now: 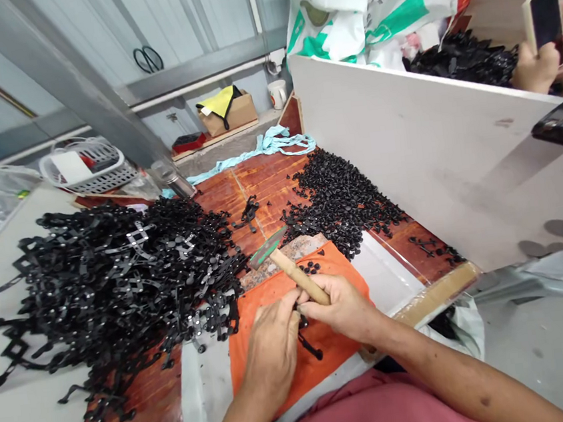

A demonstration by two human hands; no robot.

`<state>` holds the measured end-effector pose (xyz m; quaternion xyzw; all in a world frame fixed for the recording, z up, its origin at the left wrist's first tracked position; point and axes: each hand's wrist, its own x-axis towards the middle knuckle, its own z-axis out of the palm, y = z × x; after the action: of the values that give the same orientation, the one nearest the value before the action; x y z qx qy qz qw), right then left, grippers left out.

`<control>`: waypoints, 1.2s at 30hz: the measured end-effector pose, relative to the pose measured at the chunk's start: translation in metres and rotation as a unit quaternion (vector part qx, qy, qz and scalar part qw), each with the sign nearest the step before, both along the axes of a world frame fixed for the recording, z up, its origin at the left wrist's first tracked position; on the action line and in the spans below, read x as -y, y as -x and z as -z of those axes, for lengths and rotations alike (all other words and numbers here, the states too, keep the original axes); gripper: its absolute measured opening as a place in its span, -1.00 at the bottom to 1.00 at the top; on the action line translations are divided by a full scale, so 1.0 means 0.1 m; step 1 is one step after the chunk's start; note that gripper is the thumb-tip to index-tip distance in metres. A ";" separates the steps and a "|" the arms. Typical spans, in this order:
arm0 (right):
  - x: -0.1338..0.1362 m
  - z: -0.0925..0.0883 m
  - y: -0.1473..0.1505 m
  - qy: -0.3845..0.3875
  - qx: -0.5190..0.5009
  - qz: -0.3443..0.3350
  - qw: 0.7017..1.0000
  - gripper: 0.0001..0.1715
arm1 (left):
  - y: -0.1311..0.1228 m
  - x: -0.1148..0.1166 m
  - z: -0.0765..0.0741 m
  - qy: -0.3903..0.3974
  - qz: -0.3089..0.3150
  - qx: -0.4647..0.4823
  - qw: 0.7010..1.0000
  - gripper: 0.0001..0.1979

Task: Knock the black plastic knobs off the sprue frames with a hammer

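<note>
My right hand (342, 306) is closed round the wooden handle of a knife (292, 271); its green-tinted blade points up and left over the table. My left hand (272, 349) is closed on a small black plastic piece (308, 346), which hangs just below my fingers over an orange cloth (327, 354). The two hands touch at the fingertips. A big heap of black plastic sprue frames (112, 282) lies to the left. A pile of small black cut parts (340, 198) lies behind the knife to the right.
A white board (431, 155) walls off the right side. Beyond it another person's hands hold a phone (546, 19) near more black parts. A white basket (85, 166), a cardboard box (228, 112), a mug (278, 94) and scissors on the wall (147, 58) are at the back.
</note>
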<state>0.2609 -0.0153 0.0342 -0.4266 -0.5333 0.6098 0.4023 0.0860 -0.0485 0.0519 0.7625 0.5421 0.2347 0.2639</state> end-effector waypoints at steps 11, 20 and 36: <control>0.22 0.25 -0.81 -0.024 0.194 0.081 0.977 -0.83 | 0.18 -0.80 0.34 0.044 -0.077 0.014 0.996 -0.68; 0.39 0.59 -1.11 0.013 0.227 0.091 0.969 -0.69 | 0.05 -1.00 0.49 0.003 -0.049 -0.142 0.989 -0.65; 0.38 0.47 -1.11 -0.020 0.266 0.066 0.962 -0.60 | -0.03 -1.03 0.43 -0.007 -0.031 -0.347 0.937 -0.60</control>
<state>0.3722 -0.0536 -0.0131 -0.5997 -0.6035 0.4357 0.2939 0.0888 0.0550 0.0085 0.7813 0.6215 -0.0323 0.0465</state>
